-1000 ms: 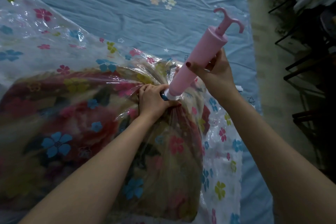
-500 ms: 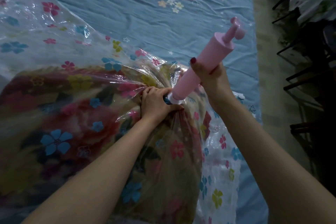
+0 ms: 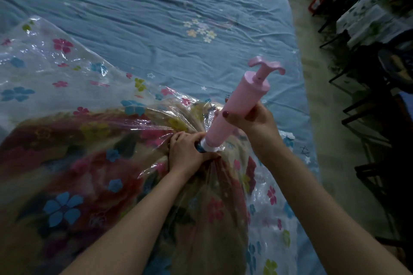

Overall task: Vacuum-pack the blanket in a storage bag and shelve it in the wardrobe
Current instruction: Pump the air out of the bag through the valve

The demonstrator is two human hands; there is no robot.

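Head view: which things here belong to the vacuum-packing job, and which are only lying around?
Part of the job:
- storage bag
- blanket inside it
- pink hand pump, gripped by the right hand
- valve, gripped with bunched plastic by the left hand

Only lying around:
- blue bed sheet
- dark chairs
- red object on the floor

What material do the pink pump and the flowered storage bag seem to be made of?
The pink pump looks like hard plastic with a smooth matte finish: even colour, moulded handle. The storage bag seems thin clear plastic film, glossy, printed with flowers: it creases, shines, and shows the blanket through it.
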